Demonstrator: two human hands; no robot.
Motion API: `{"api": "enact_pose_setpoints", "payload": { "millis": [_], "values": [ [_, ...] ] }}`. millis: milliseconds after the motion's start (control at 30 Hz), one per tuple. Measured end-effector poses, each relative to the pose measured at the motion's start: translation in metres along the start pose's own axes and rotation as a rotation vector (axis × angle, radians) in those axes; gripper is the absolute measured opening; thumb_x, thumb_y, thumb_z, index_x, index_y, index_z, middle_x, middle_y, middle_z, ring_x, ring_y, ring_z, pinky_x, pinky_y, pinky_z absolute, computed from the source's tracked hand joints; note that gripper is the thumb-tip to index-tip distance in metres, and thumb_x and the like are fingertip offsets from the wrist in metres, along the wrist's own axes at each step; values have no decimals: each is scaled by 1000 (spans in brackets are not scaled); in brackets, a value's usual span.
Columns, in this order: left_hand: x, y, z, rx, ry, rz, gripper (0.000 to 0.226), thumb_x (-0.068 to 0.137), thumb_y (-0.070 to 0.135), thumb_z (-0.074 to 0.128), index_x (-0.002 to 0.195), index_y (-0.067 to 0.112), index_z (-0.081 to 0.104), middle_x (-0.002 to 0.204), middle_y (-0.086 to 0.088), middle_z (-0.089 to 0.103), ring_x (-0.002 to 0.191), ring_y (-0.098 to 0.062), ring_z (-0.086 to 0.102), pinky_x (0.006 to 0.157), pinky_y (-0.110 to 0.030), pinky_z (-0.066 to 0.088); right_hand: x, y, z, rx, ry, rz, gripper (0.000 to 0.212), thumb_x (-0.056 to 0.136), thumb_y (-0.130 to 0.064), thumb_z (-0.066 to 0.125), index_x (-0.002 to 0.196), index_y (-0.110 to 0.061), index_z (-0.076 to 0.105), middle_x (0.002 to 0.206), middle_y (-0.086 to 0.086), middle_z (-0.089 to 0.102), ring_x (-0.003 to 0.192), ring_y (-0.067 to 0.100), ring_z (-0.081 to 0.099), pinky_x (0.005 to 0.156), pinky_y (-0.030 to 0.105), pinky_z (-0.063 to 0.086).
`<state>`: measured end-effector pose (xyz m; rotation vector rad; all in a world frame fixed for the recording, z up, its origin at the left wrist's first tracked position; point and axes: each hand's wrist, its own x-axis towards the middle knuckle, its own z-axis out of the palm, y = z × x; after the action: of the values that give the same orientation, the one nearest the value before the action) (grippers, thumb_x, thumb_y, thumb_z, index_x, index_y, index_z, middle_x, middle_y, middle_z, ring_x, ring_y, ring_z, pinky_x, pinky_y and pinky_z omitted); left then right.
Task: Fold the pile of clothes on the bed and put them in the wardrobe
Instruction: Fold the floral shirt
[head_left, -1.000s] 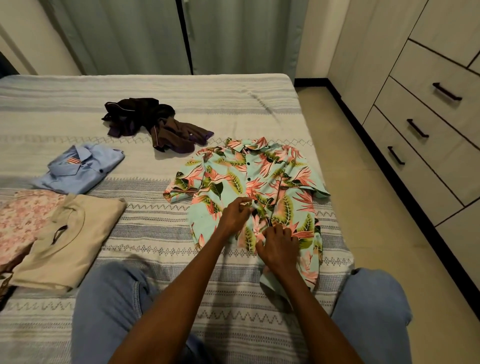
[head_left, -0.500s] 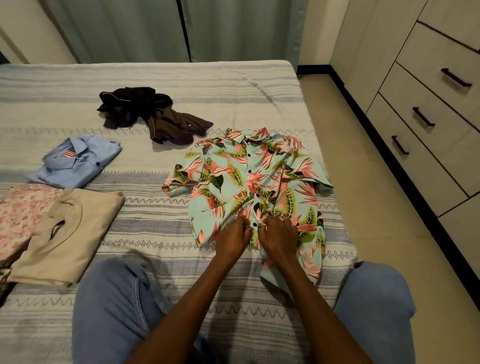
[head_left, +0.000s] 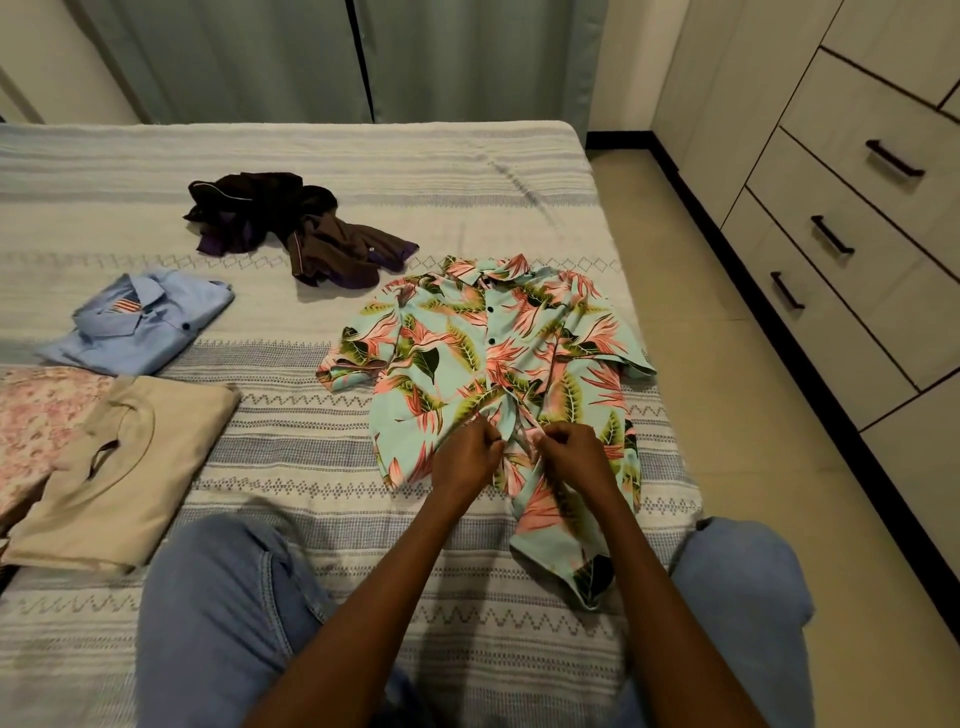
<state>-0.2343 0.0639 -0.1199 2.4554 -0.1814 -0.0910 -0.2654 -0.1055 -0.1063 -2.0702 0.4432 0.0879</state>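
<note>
A turquoise shirt with a pink and green leaf print (head_left: 467, 353) lies front up on the striped bed (head_left: 311, 467), collar away from me. My left hand (head_left: 465, 460) and my right hand (head_left: 576, 457) pinch the two front edges of this floral shirt at its lower button line, close together. The fabric bunches between my fingers. A crumpled dark brown garment (head_left: 291, 228) lies unfolded farther back. A folded blue shirt (head_left: 137, 322), a folded beige top (head_left: 119, 467) and a pink floral piece (head_left: 36, 426) sit at the left.
The wardrobe with dark-handled drawers (head_left: 841, 228) stands along the right, across a strip of tiled floor (head_left: 727, 441). Grey-green curtains (head_left: 363, 57) hang behind the bed. My knees in blue jeans (head_left: 223, 613) rest at the bed's near edge.
Both hands have moved down the shirt's front toward me and come closer together, still pinching the button line. The view has tilted slightly downward.
</note>
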Motion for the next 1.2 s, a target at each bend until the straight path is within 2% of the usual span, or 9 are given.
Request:
{"api": "enact_pose_setpoints", "payload": {
  "millis": [100, 233, 433, 533, 700, 800, 900, 1033, 1200],
  "values": [
    [-5, 1, -23, -403, -20, -173, 10, 89, 29, 72, 95, 22, 69, 88, 3, 72, 79, -16, 68, 71, -36, 57, -1, -4, -4, 161, -31, 37, 15, 92, -26, 68, 94, -12, 75, 85, 8, 75, 81, 30, 72, 76, 48, 58],
    [-26, 5, -62, -797, -48, -264, 9, 90, 18, 72, 98, 13, 71, 90, -13, 73, 60, -11, 63, 54, -25, 51, -8, -18, -13, 324, -60, 36, 11, 92, -19, 68, 97, -11, 74, 97, 10, 74, 91, 29, 70, 83, 41, 54],
    [-44, 23, -109, -1112, -180, -295, 17, 91, 17, 70, 101, 4, 70, 94, -14, 75, 80, -23, 71, 66, -29, 57, -32, -40, -18, 368, -90, -24, 12, 91, -24, 72, 96, -13, 74, 93, 5, 75, 86, 18, 68, 81, 34, 52],
    [-48, 26, -121, -917, -150, -244, 13, 87, 19, 75, 94, 9, 73, 91, -9, 75, 85, -22, 71, 75, -33, 56, -47, -46, -16, 342, -42, -80, 7, 89, -23, 74, 85, -19, 71, 87, 3, 73, 81, 16, 67, 76, 31, 53],
    [-77, 24, -99, -507, -240, -178, 5, 86, 15, 75, 89, 11, 77, 87, -2, 74, 68, -4, 64, 63, -18, 51, -73, -29, 0, 218, -52, -63, 4, 89, -22, 73, 87, -18, 75, 92, 0, 74, 85, 17, 70, 79, 33, 57],
    [-96, 11, -69, -488, -305, -255, 4, 84, 9, 76, 86, 6, 78, 74, -2, 72, 45, 2, 52, 46, -15, 41, -91, -7, 18, 131, -67, -31, 10, 88, -23, 71, 80, -20, 76, 76, -1, 75, 73, 16, 71, 77, 41, 59],
    [-105, 5, -49, -467, -371, -322, 9, 85, 7, 75, 77, 10, 76, 60, -1, 65, 47, -7, 53, 46, -17, 43, -107, 10, 34, 96, -19, -17, 7, 86, -25, 74, 81, -20, 77, 75, -4, 74, 74, 13, 70, 77, 42, 58],
    [-107, 5, -39, -646, -430, -435, 8, 91, -4, 65, 89, -10, 71, 59, -8, 62, 44, -9, 50, 44, -19, 42, -117, 20, 43, 53, 37, -38, 6, 87, -29, 73, 83, -24, 73, 80, -10, 72, 80, 12, 68, 77, 39, 56],
    [-111, 1, -37, -764, -362, -481, 11, 90, -7, 63, 83, -2, 69, 63, -10, 63, 49, -13, 52, 49, -22, 46, -117, 24, 47, -23, 68, -76, 18, 89, -36, 71, 97, -20, 76, 89, -6, 74, 85, 13, 69, 76, 34, 55]
  ]
}}
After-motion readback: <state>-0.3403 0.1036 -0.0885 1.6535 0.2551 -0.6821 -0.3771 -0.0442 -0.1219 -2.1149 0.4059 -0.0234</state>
